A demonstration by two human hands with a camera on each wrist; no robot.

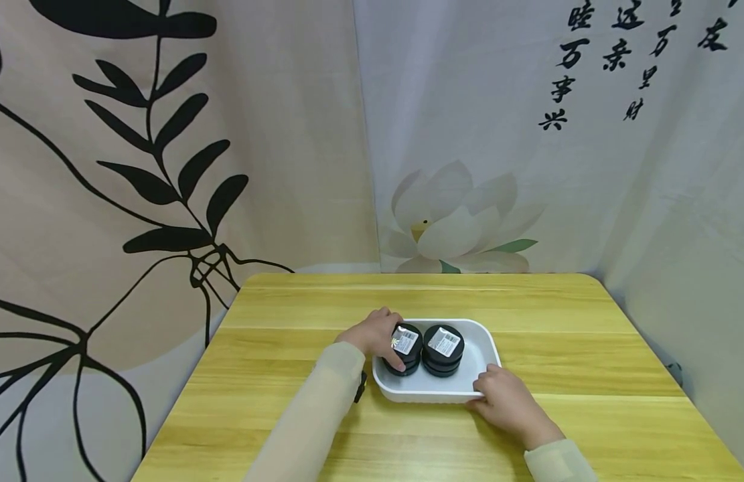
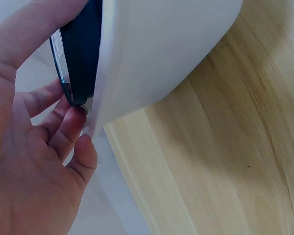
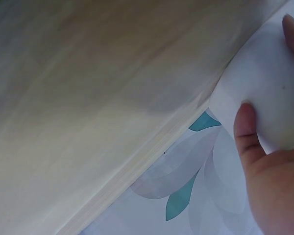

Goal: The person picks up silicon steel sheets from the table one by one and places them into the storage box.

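Note:
A white tray (image 1: 434, 395) lies on the yellow wooden table (image 1: 287, 415) and holds two short stacks of round black tins with white labels. My left hand (image 1: 388, 343) grips the top tin of the left stack (image 1: 407, 340) from the tray's left side. In the left wrist view its fingers (image 2: 71, 127) curl round the dark tin (image 2: 83, 54) beside the tray wall (image 2: 152, 54). The right stack (image 1: 442, 349) stands free. My right hand (image 1: 498, 395) holds the tray's front right corner, and its fingers (image 3: 246, 128) press on the white tray wall (image 3: 269, 83).
The table stands in a corner of printed curtains: black leaves at the left (image 1: 155, 167), a lotus and calligraphy at the back (image 1: 450, 227). Bare wood lies all round the tray. The table's edges run near at left and right.

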